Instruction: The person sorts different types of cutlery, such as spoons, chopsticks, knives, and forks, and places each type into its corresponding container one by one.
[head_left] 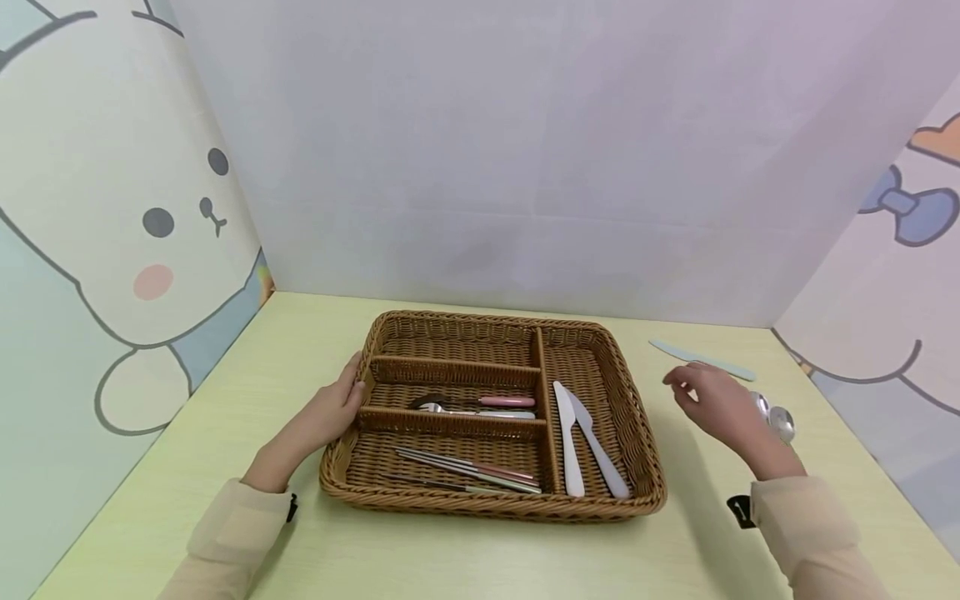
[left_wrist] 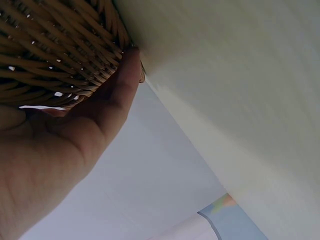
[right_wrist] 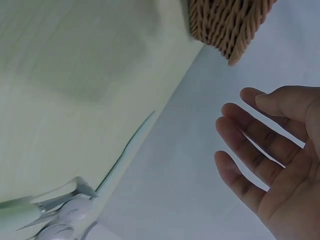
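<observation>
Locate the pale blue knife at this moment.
In the head view, the pale blue knife lies on the table to the right of the wicker tray, just beyond the right hand.

The tray (head_left: 487, 506) is rough brown wicker with a faint sheen along its rim. Two spoons (head_left: 782, 423) look like glossy, mirror-bright metal; the fork (head_left: 450, 409) and slim chopsticks (head_left: 435, 459) also have a metallic shine. A pink handle (head_left: 507, 402) is smooth and lightly glossy. The table (head_left: 450, 562) is smooth, with a faint wood-like grain. The sleeves (head_left: 806, 525) are soft matt cloth, the pale backdrop (head_left: 525, 167) matt and faintly creased
</observation>
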